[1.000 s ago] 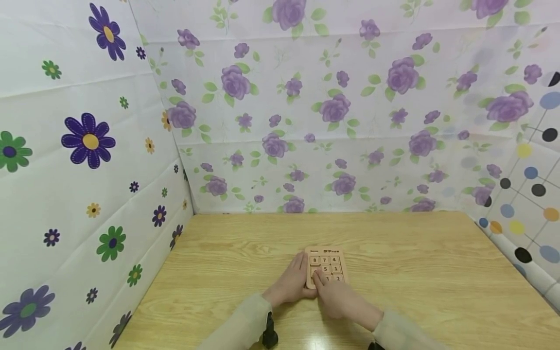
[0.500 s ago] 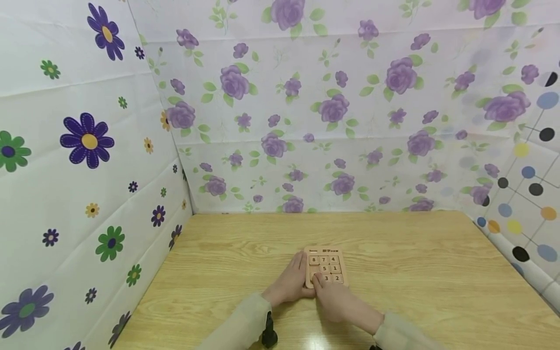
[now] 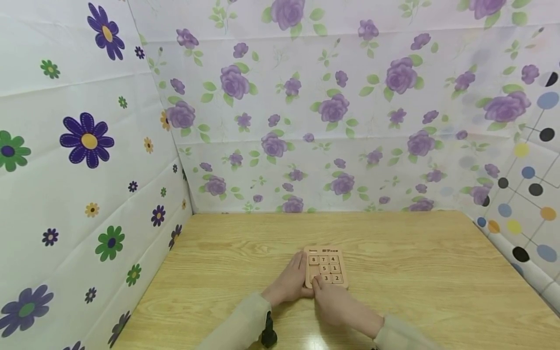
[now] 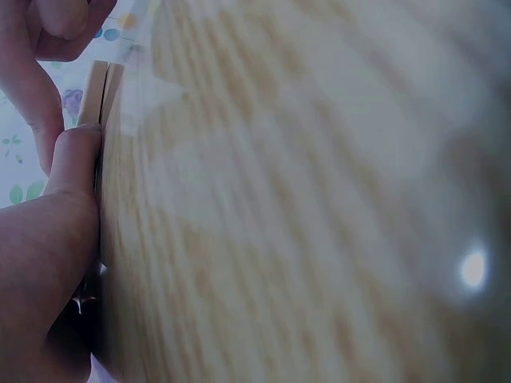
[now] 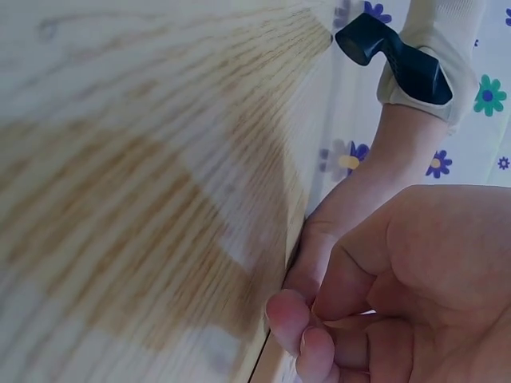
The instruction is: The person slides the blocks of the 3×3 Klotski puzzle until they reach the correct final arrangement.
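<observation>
A wooden sliding number puzzle (image 3: 318, 251) lies flat on the table in the head view. Numbers 8, 7, 4, 5, 1, 3 and 2 show on its tiles. At the middle of its left column is a bare slot (image 3: 314, 269). My left hand (image 3: 289, 281) grips the puzzle, fingers along the left side and thumb at the near edge. In the left wrist view that thumb (image 4: 76, 159) lies against the board's edge. A fingertip of my right hand (image 3: 334, 302) touches the lower-left tile, covering most of it. Other right fingers (image 5: 317, 351) are bent in the right wrist view.
The wood-grain table (image 3: 415, 262) extends around the board on all sides. Flowered cloth (image 3: 262, 121) hangs behind it, with another patterned sheet (image 3: 65, 194) on the left and a dotted one (image 3: 525, 194) on the right. A black wrist device (image 3: 269, 333) sits by the left sleeve.
My right fingertip has drawn back slightly toward me, and the left column's middle tile has slid down to the lower-left spot, baring the slot above. My left hand stays in place.
</observation>
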Demonstrator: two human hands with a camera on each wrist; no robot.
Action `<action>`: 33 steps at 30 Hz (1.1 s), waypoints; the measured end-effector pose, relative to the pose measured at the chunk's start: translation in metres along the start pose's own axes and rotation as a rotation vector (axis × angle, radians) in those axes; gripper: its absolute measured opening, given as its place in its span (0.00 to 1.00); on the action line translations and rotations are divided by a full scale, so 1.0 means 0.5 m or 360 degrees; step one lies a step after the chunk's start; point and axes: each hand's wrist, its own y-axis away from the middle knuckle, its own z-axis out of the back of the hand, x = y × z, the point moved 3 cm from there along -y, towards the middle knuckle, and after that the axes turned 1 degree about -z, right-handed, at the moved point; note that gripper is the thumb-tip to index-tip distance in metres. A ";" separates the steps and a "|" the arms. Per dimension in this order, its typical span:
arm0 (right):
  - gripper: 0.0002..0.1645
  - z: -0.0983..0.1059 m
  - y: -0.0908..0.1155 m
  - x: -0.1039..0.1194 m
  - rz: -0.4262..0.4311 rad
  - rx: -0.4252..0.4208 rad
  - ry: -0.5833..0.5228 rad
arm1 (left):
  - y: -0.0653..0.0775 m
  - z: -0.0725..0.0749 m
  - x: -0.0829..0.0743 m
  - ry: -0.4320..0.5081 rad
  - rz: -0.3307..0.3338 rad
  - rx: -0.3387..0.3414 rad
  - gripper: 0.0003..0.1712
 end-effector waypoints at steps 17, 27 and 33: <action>0.37 0.008 -0.006 -0.004 0.0041 -0.0043 0.0006 | -0.002 -0.002 0.008 0.0002 0.0048 0.0041 0.68; 0.33 0.011 -0.033 -0.025 -0.0008 -0.0078 0.0122 | -0.002 -0.006 0.008 0.0064 0.0031 0.0045 0.65; 0.32 0.006 -0.047 -0.030 -0.0036 -0.0088 0.0067 | -0.001 -0.008 0.007 0.0046 0.0030 0.0036 0.67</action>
